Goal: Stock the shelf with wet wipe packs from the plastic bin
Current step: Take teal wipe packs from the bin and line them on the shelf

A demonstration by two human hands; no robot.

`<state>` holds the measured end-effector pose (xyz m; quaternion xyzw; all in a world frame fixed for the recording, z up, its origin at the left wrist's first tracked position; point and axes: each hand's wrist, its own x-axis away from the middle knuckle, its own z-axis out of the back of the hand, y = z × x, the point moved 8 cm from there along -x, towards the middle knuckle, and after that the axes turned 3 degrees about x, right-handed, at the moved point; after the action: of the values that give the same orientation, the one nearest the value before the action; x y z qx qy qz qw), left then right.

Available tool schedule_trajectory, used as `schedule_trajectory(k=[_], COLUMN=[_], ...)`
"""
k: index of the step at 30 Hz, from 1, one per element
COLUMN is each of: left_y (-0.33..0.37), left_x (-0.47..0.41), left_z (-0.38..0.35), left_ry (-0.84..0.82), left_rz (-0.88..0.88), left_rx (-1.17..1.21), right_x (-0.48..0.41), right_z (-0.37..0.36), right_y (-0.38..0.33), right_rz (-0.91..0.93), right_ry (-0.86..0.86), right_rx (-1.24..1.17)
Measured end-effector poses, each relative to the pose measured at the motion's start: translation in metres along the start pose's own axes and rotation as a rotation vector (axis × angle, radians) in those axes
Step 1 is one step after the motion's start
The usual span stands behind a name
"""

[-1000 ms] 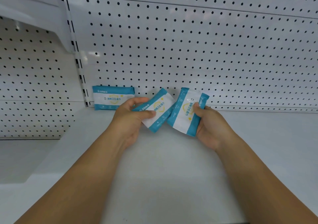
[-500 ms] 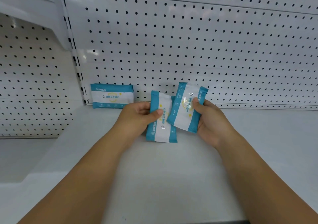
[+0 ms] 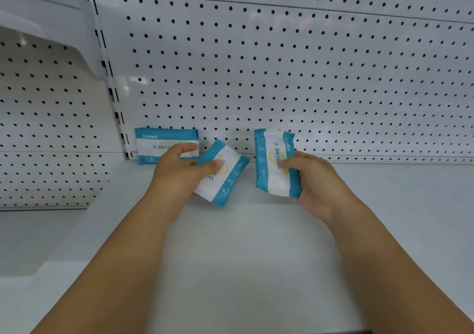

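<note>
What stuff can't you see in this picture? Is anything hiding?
All in the head view, the only one:
1. The plastic bin: outside the picture's edges.
2. Part of the back pack: covered by the left hand.
3. Most fingers of the right hand: behind the upright pack it grips.
4. Small print on every pack, including the tilted pack in the left hand: too small and blurred.
5. Whether the held packs touch the shelf: cannot tell.

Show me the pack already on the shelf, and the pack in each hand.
Shelved pack [image 3: 148, 149]: head view, white middle band.
Left-hand pack [image 3: 225, 181]: head view, white centre panel.
Right-hand pack [image 3: 275, 181]: head view, lower white panel.
</note>
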<state>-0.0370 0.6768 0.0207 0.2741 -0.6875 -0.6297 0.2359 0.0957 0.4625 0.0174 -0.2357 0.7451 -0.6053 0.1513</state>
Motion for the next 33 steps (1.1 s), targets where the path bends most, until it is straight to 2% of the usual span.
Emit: schedule_trajectory(k=[3, 8, 12, 16, 21, 23, 29, 33], left_y=[-0.006, -0.003, -0.011, -0.012, -0.009, -0.014, -0.014, -0.011], left_x=[-0.001, -0.007, -0.008, -0.001, 0.014, 0.013, 0.01, 0.008], left_z=[0.001, 0.009, 0.004, -0.014, -0.04, -0.044, -0.028, -0.008], left_ry=[-0.047, 0.044, 0.056, -0.051, -0.288, -0.328, -0.267, -0.271], left_rz=[0.064, -0.034, 0.011, 0.082, -0.025, -0.039, -0.056, -0.045], left_rx=[0.057, 0.123, 0.132, 0.194, -0.008, -0.027, -0.065, -0.175], right_x=[0.0, 0.002, 0.002, 0.004, 0.006, 0.005, 0.002, 0.011], right_z=[0.008, 0.001, -0.002, -0.01, -0.015, -0.013, -0.018, -0.032], right_y=[-0.004, -0.011, -0.013, -0.009, -0.005, -0.003, 0.008, 0.01], right_rz=[0.043, 0.183, 0.23, 0.226, 0.274, 0.278, 0.147, 0.205], right_ry=[0.074, 0.046, 0.074, 0.015, 0.031, 0.054, -0.04, -0.065], right_rx=[-0.002, 0.14, 0.16, 0.172, 0.226, 0.271, 0.282, 0.336])
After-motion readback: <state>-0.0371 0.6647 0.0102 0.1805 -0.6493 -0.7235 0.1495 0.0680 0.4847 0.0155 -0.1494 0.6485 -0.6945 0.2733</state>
